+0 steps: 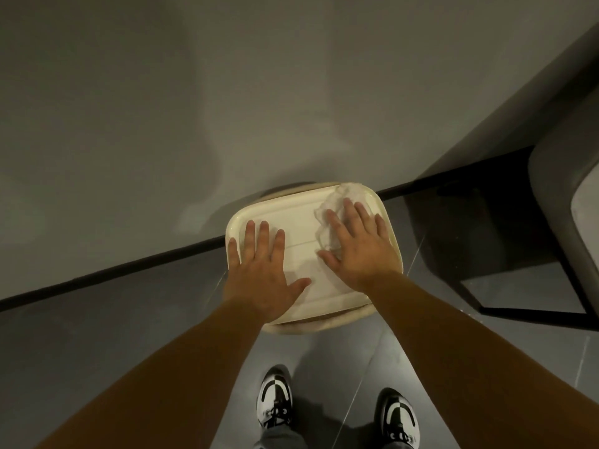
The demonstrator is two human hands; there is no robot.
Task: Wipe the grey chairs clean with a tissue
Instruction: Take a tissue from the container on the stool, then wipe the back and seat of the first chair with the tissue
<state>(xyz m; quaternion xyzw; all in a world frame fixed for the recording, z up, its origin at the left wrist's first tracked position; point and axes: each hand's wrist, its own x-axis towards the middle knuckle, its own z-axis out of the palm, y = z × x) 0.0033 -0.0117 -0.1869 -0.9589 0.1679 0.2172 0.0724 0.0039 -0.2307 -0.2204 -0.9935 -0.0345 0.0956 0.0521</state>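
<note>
Both hands flat on a cream seat top, tissue under the right.

Nearest, two black-and-white shoes (pixel 275 396) stand on the grey tiled floor (pixel 97 335). Beyond them sits a cream, square-topped stool (pixel 301 222) against the black skirting (pixel 129 267) of the grey wall (pixel 162 92). The left hand (pixel 262 270) lies open, fingers straight, pressing the seat's near-left corner. The right hand (pixel 356 247), fingers spread and flat, presses a crumpled white tissue (pixel 334 205) onto the seat's far-right corner; tissue edges show past the fingertips. Well right, a grey chair (pixel 557 202) with dark legs stands apart, untouched.
</note>
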